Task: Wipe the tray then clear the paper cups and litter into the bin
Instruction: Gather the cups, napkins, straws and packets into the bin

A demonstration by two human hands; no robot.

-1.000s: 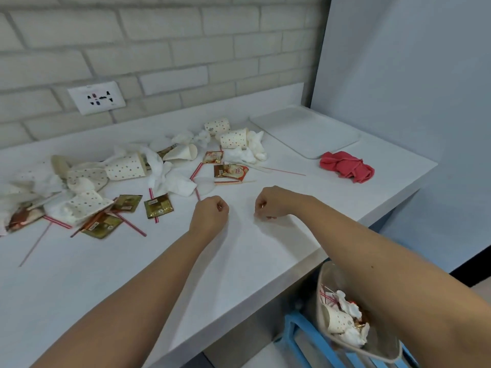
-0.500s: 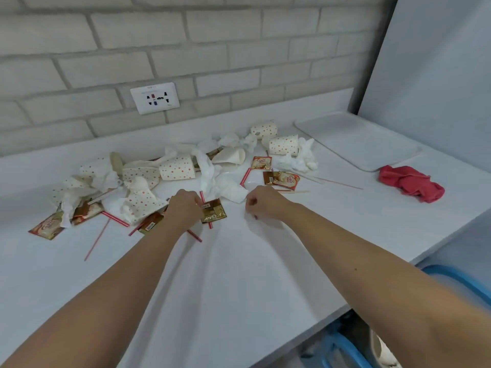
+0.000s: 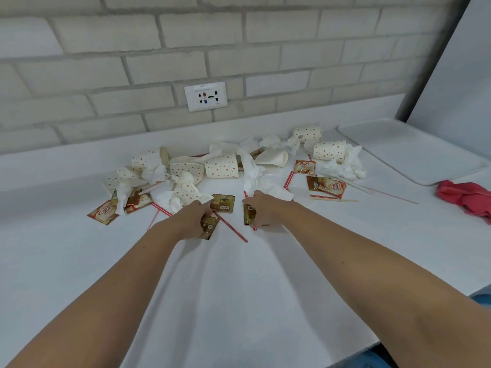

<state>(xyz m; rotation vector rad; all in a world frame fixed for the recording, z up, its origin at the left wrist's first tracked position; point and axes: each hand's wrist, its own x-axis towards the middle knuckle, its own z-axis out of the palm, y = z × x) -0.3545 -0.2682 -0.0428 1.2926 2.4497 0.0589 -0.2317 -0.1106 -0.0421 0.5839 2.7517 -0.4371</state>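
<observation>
- left hand (image 3: 190,217): fingers curled, pinching the lower sachet (image 3: 210,226) down at the counter (image 3: 239,288). The sachet's near end sticks out past the grip.
- right hand (image 3: 263,208): curled round the upright sachet (image 3: 249,214), which it holds on edge. A red straw end shows just below; can't tell if it's in the grip.
- flat sachet (image 3: 223,203) lies untouched between the hands. The striped straw (image 3: 230,227) runs diagonally from beside it toward the near edge.
- Handling, my read: the sachets are light, slick foil that lies flat. Slide one or lift a corner, then pinch the edge. Straws are thin and will roll, so pinch them mid-length or sweep them into a bundle.
- paper cups (image 3: 221,166) lie on their sides behind the hands, tangled with tissues (image 3: 253,172). Another cup (image 3: 329,151) sits further right. They're light and crushable, some already flattened, so grab round the body or the rim. Several could go in one handful with the tissue.
- More sachets lie at the far left (image 3: 102,212) and right of centre (image 3: 328,185).
- tray (image 3: 409,150) sits at the back right with nothing on it. The red cloth (image 3: 465,197) is just beside its near edge.
- Bin not in view. Most of the litter is yet to clear.
</observation>
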